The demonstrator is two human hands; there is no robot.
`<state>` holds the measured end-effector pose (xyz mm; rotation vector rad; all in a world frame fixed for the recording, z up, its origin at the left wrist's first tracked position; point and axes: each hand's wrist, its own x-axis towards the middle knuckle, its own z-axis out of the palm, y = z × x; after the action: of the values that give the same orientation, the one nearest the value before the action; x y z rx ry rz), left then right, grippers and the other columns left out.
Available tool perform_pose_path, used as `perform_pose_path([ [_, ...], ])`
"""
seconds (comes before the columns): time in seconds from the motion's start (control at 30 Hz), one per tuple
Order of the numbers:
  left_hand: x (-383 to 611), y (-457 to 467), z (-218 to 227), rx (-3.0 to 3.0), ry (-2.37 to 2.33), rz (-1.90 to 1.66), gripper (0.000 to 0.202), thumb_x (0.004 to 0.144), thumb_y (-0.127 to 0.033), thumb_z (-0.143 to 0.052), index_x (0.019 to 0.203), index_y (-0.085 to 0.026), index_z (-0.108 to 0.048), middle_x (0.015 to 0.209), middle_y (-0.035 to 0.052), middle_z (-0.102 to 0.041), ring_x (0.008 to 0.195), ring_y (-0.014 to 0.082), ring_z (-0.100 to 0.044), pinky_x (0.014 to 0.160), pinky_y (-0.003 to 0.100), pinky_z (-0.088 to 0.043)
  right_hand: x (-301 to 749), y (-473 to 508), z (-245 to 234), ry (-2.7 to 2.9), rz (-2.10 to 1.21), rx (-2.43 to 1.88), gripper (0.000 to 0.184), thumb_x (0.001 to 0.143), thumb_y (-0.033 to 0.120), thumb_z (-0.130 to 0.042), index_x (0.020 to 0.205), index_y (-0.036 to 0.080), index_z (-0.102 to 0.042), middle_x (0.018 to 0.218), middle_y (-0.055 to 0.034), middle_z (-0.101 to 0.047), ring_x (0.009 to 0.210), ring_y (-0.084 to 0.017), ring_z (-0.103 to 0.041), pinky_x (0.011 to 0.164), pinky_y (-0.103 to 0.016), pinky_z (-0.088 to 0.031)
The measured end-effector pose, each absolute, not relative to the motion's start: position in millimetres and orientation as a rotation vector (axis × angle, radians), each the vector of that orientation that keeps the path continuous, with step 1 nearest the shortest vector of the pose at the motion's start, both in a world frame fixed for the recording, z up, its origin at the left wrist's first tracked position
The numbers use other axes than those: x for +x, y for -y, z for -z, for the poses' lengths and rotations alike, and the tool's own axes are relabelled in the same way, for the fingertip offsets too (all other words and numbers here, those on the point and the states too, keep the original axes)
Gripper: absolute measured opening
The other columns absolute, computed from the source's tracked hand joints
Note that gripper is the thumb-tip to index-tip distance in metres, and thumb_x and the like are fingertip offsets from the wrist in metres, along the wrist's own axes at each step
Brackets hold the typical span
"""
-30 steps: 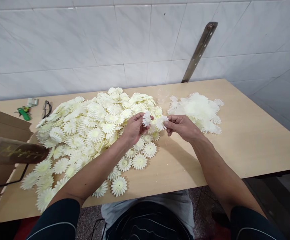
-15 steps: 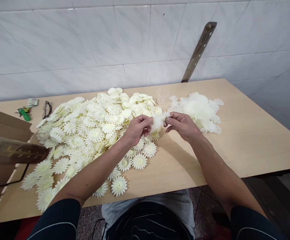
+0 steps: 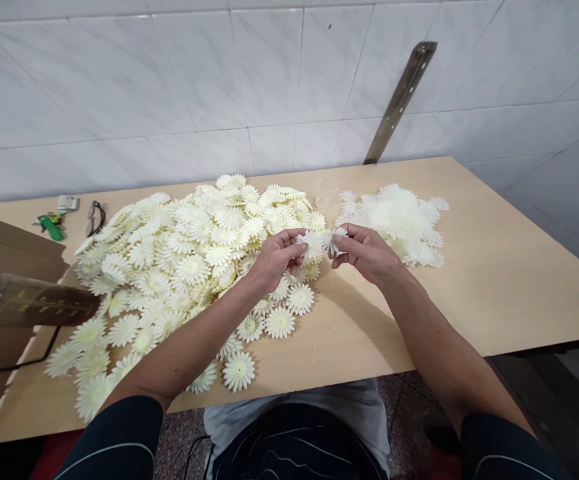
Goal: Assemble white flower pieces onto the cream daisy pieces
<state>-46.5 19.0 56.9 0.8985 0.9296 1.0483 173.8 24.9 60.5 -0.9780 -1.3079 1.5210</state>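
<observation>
Between finger and thumb, my left hand (image 3: 280, 257) pinches a white artificial flower (image 3: 310, 245) by its petals. Close beside it, my right hand (image 3: 366, 251) grips another white flower piece (image 3: 332, 241); the two pieces touch or overlap at their edges. Both hands are above the table, at the right end of a large heap of pale yellow-cream flowers (image 3: 189, 230). Behind my right hand lies a smaller pile of whiter, thinner flower pieces (image 3: 396, 217). The fingers hide part of each held piece.
The wooden table (image 3: 499, 267) meets a tiled wall with a metal bracket (image 3: 400, 103). Clear plastic bits (image 3: 325, 190) lie between the piles. At the left are glasses (image 3: 96, 217), a green-handled tool (image 3: 50, 227), a cardboard box (image 3: 14, 247) and a brown transparent cylinder (image 3: 44, 299).
The two flower pieces have turned a little between my fingers, and the right one now shows more of its petals. The hands stay in nearly the same spot.
</observation>
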Motion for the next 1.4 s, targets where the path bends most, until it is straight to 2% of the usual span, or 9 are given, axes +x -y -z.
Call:
perform_pose_path([
  [0.2,-46,-20,-55,0.883,-0.925,-1.025,0.046,0.071,-0.015,-0.093,0.114,-0.013,-0.076,0.066,-0.0034,-0.062,0.052,0.0102,-0.054,0.046,0.024,-0.032,173,-27,-57,1.329,-1.47,-1.029,0.061,0.062,0.069,-0.105,0.084,0.021,-0.075,0.073,-0.001,-0.071,0.067,-0.016,-0.065,0.062,-0.031,-0.064],
  [0.4,-47,-20,-55,0.901,-0.934,-0.99,0.029,0.07,-0.02,-0.099,0.083,-0.014,-0.074,0.063,-0.0009,-0.062,0.051,0.0084,-0.051,0.047,0.023,-0.035,173,-29,-55,1.353,-1.378,-1.127,0.065,0.057,0.074,-0.104,0.081,0.019,-0.08,0.072,-0.0036,-0.074,0.066,-0.016,-0.069,0.063,-0.031,-0.064],
  [0.53,-46,-19,-56,0.884,-0.941,-1.004,0.029,0.071,-0.022,-0.099,0.079,-0.015,-0.072,0.063,-0.0003,-0.063,0.052,0.0089,-0.054,0.046,0.022,-0.036,172,-29,-55,1.363,-1.328,-1.15,0.067,0.058,0.078,-0.102,0.079,0.019,-0.081,0.071,-0.0034,-0.074,0.066,-0.016,-0.069,0.064,-0.032,-0.065],
  [0.63,-46,-19,-56,0.868,-0.961,-1.023,0.032,0.073,-0.026,-0.101,0.079,-0.016,-0.07,0.062,-0.0016,-0.061,0.05,0.0082,-0.053,0.044,0.021,-0.033,173,-29,-54,1.39,-1.286,-1.148,0.065,0.06,0.078,-0.101,0.08,0.02,-0.081,0.072,-0.003,-0.073,0.069,-0.018,-0.069,0.067,-0.035,-0.068],
  [0.77,-45,-20,-55,0.871,-0.991,-1.019,0.037,0.079,-0.032,-0.1,0.076,-0.018,-0.066,0.055,-0.0054,-0.053,0.045,0.0059,-0.045,0.04,0.02,-0.021,177,-31,-47,1.432,-1.213,-1.171,0.062,0.064,0.077,-0.1,0.082,0.021,-0.083,0.077,-0.0032,-0.075,0.072,-0.019,-0.068,0.071,-0.039,-0.069],
  [0.9,-46,-20,-56,0.881,-1.017,-0.996,0.032,0.081,-0.032,-0.097,0.078,-0.018,-0.069,0.053,-0.0056,-0.052,0.043,0.0052,-0.04,0.04,0.021,-0.016,182,-34,-41,1.468,-1.119,-1.235,0.059,0.068,0.077,-0.098,0.089,0.022,-0.087,0.08,-0.0039,-0.077,0.077,-0.022,-0.071,0.075,-0.041,-0.067],
  [1.03,-46,-21,-57,0.878,-1.0,-0.979,0.022,0.078,-0.023,-0.092,0.079,-0.017,-0.07,0.058,-0.0029,-0.058,0.046,0.0069,-0.047,0.042,0.021,-0.023,184,-35,-40,1.489,-1.041,-1.217,0.052,0.074,0.072,-0.095,0.091,0.023,-0.085,0.08,-0.0024,-0.075,0.076,-0.021,-0.067,0.077,-0.04,-0.062],
  [1.23,-45,-21,-56,0.819,-0.974,-1.015,0.021,0.071,-0.013,-0.085,0.079,-0.018,-0.066,0.064,-0.0012,-0.065,0.053,0.0106,-0.059,0.047,0.022,-0.037,182,-34,-50,1.411,-1.127,-1.183,0.05,0.073,0.067,-0.096,0.076,0.023,-0.072,0.073,0.0008,-0.063,0.074,-0.017,-0.06,0.081,-0.038,-0.061],
  [1.4,-46,-22,-55,0.861,-0.919,-1.011,0.02,0.072,-0.013,-0.089,0.082,-0.014,-0.072,0.069,0.0032,-0.071,0.061,0.0121,-0.065,0.057,0.024,-0.049,180,-33,-50,1.44,-1.139,-1.193,0.058,0.069,0.076,-0.096,0.08,0.022,-0.077,0.075,-0.0017,-0.067,0.075,-0.019,-0.061,0.076,-0.037,-0.059],
])
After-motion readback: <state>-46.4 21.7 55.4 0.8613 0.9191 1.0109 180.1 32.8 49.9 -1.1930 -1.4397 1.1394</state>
